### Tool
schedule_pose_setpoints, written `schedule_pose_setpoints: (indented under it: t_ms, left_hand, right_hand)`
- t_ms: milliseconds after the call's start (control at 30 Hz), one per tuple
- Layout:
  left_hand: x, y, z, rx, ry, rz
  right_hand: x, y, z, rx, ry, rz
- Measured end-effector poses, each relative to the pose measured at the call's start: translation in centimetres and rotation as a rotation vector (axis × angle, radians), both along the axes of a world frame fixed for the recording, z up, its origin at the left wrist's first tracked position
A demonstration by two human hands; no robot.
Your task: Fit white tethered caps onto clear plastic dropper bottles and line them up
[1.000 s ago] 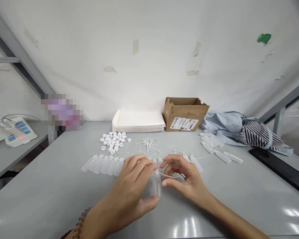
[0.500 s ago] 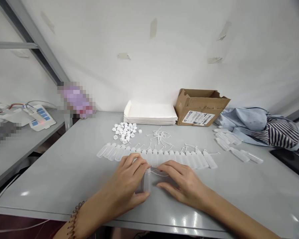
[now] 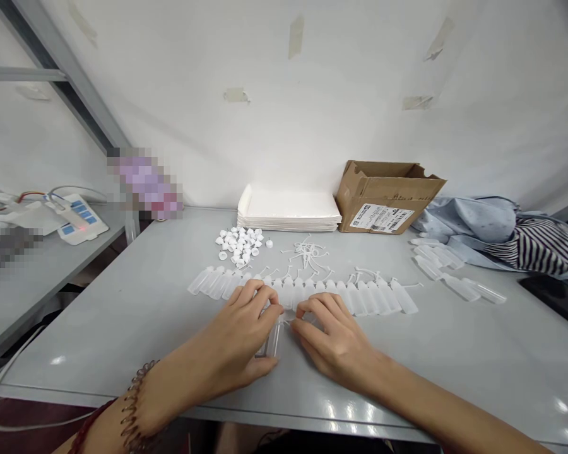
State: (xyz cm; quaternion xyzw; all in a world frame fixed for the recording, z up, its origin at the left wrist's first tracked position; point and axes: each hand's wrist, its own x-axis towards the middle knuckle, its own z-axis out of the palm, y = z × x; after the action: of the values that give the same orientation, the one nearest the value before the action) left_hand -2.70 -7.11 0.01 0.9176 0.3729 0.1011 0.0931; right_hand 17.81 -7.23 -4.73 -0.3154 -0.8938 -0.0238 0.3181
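My left hand (image 3: 246, 334) is closed around a small translucent squeeze bottle (image 3: 274, 343), gripping it between thumb and fingertips near the table's front. From the bottle's neck a thin white plastic strap (image 3: 286, 322) reaches to my right hand (image 3: 334, 340), whose fingers are pinched on it. Most of the strap is hidden by those fingers. Just beyond both hands runs a row of similar bottles (image 3: 381, 296), many with white straps at their necks. Behind the row lie a heap of white caps (image 3: 240, 244) and a tangle of loose white straps (image 3: 308, 253).
A stack of white padded mailers (image 3: 291, 211) and an open cardboard box (image 3: 388, 195) stand against the wall. Several loose bottles (image 3: 459, 287) lie at right, near a blue cloth (image 3: 473, 221) and a black phone (image 3: 556, 306). A white power strip (image 3: 82, 221) sits on the left table.
My right fingers have closed in and moved left, nearer the bottle's neck, pinching the strap. My left hand still holds the bottle. The view has shifted slightly.
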Motion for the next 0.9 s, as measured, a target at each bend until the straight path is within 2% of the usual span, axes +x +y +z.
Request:
schedule_pose_setpoints:
  t_ms: [333, 600, 900]
  left_hand:
    - [-0.6, -0.1, -0.5, -0.006, -0.016, -0.005]
    - [-0.5, 0.0, -0.4, -0.017, -0.006, 0.005]
    - [-1.9, -0.6, -0.9, -0.029, -0.089, 0.029]
  right_hand:
    - [-0.6, 0.0, -1.0, 0.083, -0.069, -0.051]
    - [-1.0, 0.3, -1.3, 0.093, -0.101, -0.056]
    - [-1.3, 0.3, -1.4, 0.080, -0.105, -0.079]
